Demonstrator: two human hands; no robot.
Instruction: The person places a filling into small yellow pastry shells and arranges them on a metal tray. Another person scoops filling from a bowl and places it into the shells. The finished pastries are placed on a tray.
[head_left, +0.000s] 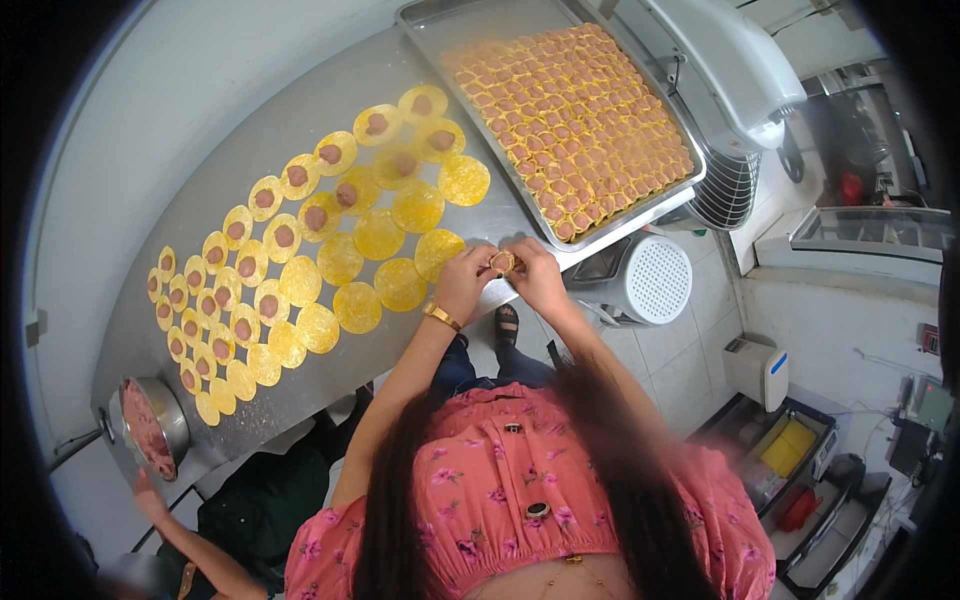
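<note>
Between the fingers of both hands is a small round dumpling (pixel 502 262), its yellow wrapper gathered around a pinkish meat filling. My left hand (pixel 464 284) pinches it from the left, and my right hand (pixel 537 273) closes on its other side. Both hands are over the near edge of the metal table. Left of them lie rows of flat yellow dumpling wrappers (pixel 400 285), many topped with a lump of meat filling (pixel 284 236). Just beyond my hands, a large metal tray (pixel 560 233) holds tightly packed rows of finished dumplings (pixel 580 130).
A metal bowl of ground meat (pixel 150 425) stands at the table's (pixel 250 130) left end, with a co-worker's hand (pixel 148 498) beside it. A white perforated stool (pixel 655 280) is at the right. Behind it stands a white mixer (pixel 720 70) with a wire guard.
</note>
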